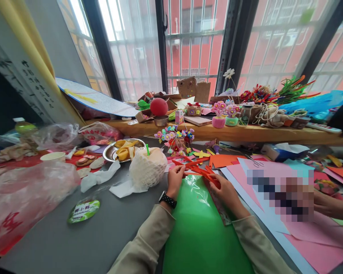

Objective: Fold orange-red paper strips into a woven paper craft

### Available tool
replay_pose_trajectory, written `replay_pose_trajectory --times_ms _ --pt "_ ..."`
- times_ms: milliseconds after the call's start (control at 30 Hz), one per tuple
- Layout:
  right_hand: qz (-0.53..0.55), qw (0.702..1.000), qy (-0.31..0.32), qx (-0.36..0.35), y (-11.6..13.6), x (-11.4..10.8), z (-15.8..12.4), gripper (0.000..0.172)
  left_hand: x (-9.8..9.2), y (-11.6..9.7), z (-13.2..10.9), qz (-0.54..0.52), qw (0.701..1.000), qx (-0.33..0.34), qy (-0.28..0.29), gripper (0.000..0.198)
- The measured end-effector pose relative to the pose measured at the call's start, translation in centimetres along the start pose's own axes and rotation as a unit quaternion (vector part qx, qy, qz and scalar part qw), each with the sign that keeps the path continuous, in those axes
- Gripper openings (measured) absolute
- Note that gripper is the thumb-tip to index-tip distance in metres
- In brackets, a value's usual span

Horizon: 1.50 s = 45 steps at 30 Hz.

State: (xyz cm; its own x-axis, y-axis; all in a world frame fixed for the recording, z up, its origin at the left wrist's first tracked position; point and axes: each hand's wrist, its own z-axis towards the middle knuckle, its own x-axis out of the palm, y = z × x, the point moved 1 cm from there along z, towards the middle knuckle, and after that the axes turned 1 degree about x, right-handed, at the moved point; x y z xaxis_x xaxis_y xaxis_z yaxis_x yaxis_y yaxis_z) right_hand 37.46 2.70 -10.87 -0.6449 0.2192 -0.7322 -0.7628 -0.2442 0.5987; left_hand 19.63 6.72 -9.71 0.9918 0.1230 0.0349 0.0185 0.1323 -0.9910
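Over the far end of a glossy green folder [202,224], my two hands work at a tangle of red strips [198,163] that look like cut paper. My left hand [175,180], with a dark dotted watch band at the wrist, is closed with its fingertips on the edge of the red strips. My right hand [225,192] is closed round a bright red piece [210,174] with a looped end; whether it is paper or a handle I cannot tell. A flat ruler-like strip [221,209] lies under my right wrist.
A netted white coconut [148,167] with a green straw stands left of my hands, near a metal plate [110,152] of peels. Pink paper sheets [317,247] and scissors [255,163] lie right, beside another person's arm [331,203]. Craft flowers [175,137] stand behind.
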Motion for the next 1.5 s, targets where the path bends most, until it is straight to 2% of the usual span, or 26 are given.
replay_pose_trajectory --times_ms 200,533,667,767,867,933,1033,1100,1167,1300,1400,1500 --pt "0.025 0.998 -0.038 0.032 -0.4 -0.3 0.3 0.03 0.1 -0.1 -0.1 -0.003 1.0 0.017 -0.012 0.022" --pt "-0.014 0.996 -0.064 0.054 -0.8 -0.4 0.5 0.032 0.4 0.2 0.1 -0.013 0.999 0.008 -0.028 0.021" --pt "-0.004 0.997 -0.063 0.053 -0.6 -0.6 0.7 0.033 0.5 0.1 0.1 0.016 0.998 0.042 -0.043 0.023" --pt "0.07 0.994 -0.055 0.071 -0.6 -0.5 0.8 0.033 0.5 -0.2 -0.1 0.05 0.993 0.09 -0.051 0.024" --pt "0.185 0.977 -0.029 0.099 -0.8 -0.1 0.8 0.035 0.9 -0.6 -0.5 0.049 0.992 0.115 -0.015 0.028" --pt "0.263 0.957 -0.025 0.124 -0.9 0.2 0.9 0.035 1.3 -0.9 -0.8 0.034 0.993 0.104 0.053 0.03" --pt "0.356 0.919 -0.032 0.163 -0.9 0.5 0.9 0.034 2.0 -0.9 -1.3 0.029 0.985 0.056 0.163 0.029" --pt "0.397 0.899 -0.033 0.182 -0.7 0.7 0.9 0.034 2.3 -0.7 -1.4 0.031 0.979 0.014 0.2 0.026" --pt "0.418 0.888 -0.04 0.185 -0.5 0.7 0.9 0.034 2.4 -0.6 -1.5 0.018 0.978 -0.021 0.208 0.025" --pt "0.442 0.883 -0.041 0.151 0.3 0.2 0.7 0.041 2.1 -0.6 -1.3 -0.029 0.983 -0.049 0.176 0.024" --pt "0.44 0.889 -0.034 0.119 0.8 -0.2 0.5 0.047 2.0 -0.6 -1.2 -0.039 0.984 -0.05 0.166 0.024" --pt "0.426 0.9 -0.031 0.082 1.0 -0.4 0.3 0.041 2.0 -0.5 -1.1 -0.04 0.984 -0.047 0.167 0.023"
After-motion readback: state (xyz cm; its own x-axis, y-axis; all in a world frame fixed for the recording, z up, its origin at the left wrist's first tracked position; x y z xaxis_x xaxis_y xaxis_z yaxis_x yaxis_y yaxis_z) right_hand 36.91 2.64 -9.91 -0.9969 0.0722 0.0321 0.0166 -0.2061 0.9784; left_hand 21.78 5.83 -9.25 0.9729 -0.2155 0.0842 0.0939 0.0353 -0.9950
